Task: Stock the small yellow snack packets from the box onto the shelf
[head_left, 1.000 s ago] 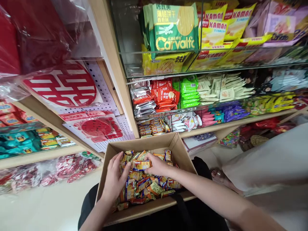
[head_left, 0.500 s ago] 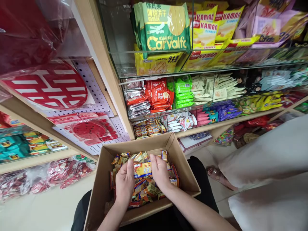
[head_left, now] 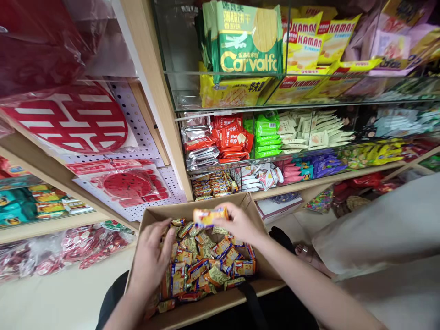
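Note:
An open cardboard box [head_left: 237, 300] rests on my lap, holding many small wrapped snack packets [head_left: 206, 270] in orange, blue and gold. My right hand [head_left: 237, 222] pinches one orange and blue snack packet [head_left: 208, 216], slightly blurred, above the box's far side. Over the box's left side hovers my left hand [head_left: 153, 254], empty, its thumb and fingers apart. Similar small packets [head_left: 213, 183] lie in rows in the lowest shelf bin just beyond the box.
Glass-fronted shelves [head_left: 299, 110] of bagged snacks rise ahead. At left, red decorations [head_left: 72, 117] hang on a pegboard. Another person's light trousers [head_left: 378, 233] and sandalled foot stand close at right. A white carton [head_left: 275, 206] sits under the lowest shelf.
Both hands were on the packet; my left hand has let go and drawn back left. My right hand has lifted the packet up towards the shelf.

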The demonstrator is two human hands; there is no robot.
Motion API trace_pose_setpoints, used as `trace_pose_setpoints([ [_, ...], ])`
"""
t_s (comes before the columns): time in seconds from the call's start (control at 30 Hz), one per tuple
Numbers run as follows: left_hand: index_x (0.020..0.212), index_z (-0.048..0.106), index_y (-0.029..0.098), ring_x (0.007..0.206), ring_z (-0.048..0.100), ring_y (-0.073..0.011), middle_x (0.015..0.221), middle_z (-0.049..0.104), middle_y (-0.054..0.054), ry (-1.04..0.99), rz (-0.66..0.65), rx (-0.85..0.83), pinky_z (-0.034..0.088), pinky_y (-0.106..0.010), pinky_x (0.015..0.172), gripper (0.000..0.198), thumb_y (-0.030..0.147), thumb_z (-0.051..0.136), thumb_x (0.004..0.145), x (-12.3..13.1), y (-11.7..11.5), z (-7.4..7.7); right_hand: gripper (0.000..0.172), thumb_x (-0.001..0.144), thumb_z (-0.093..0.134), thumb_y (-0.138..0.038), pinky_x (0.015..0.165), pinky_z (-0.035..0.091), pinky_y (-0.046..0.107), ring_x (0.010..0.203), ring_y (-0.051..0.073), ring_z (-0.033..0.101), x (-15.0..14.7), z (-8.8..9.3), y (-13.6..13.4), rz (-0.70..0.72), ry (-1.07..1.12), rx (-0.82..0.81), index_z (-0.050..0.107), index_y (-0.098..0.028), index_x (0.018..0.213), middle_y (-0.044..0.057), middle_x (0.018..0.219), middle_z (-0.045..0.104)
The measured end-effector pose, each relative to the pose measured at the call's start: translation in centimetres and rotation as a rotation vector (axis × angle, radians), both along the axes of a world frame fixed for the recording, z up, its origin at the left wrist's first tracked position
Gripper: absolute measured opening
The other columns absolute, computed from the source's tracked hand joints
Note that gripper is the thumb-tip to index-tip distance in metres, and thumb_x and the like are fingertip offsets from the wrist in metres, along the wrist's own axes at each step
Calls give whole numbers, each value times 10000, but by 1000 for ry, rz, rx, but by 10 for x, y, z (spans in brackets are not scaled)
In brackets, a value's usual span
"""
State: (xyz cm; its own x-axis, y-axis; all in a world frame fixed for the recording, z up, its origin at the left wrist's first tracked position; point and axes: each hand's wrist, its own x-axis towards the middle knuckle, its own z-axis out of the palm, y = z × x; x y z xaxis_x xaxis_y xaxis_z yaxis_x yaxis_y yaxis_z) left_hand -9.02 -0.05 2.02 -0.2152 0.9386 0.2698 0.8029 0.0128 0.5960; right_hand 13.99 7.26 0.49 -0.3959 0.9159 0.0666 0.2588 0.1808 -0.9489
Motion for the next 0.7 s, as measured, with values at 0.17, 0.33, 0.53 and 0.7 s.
trace_pose_setpoints([
  [0.17, 1257, 383, 136, 1138, 417, -311, 1151, 506, -153, 231, 274, -228, 359, -458, 913, 612, 496, 372, 762, -53, 6, -24, 310, 732, 588, -322, 736, 434, 285, 819, 170, 572, 2, -6, 94, -269, -351, 195, 544, -198, 1013, 30, 930, 625],
  [0.33, 1323, 249, 174, 1020, 538, -258, 1125, 533, -132, 80, 277, -391, 452, -358, 791, 682, 539, 365, 759, -60, 2, -47, 277, 719, 612, -213, 814, 418, 277, 935, 202, 569, -41, -17, 156, -240, -580, 214, 600, -182, 994, 72, 1015, 627],
  [0.53, 1330, 215, 137, 1067, 518, -292, 1227, 464, -187, 140, 320, -456, 434, -388, 822, 690, 529, 326, 774, -57, 7, -40, 324, 799, 440, -83, 895, 370, 320, 1006, 215, 535, -91, -39, 187, -198, -656, 208, 569, -144, 1089, 120, 1052, 612],
  [0.7, 1321, 233, 146, 981, 568, -281, 1143, 520, -175, 168, 319, -463, 446, -366, 793, 676, 508, 363, 765, -61, 11, -46, 383, 828, 348, -76, 949, 324, 338, 1088, 204, 473, -101, -62, 194, -135, -702, 199, 526, -156, 1158, 114, 1130, 572],
])
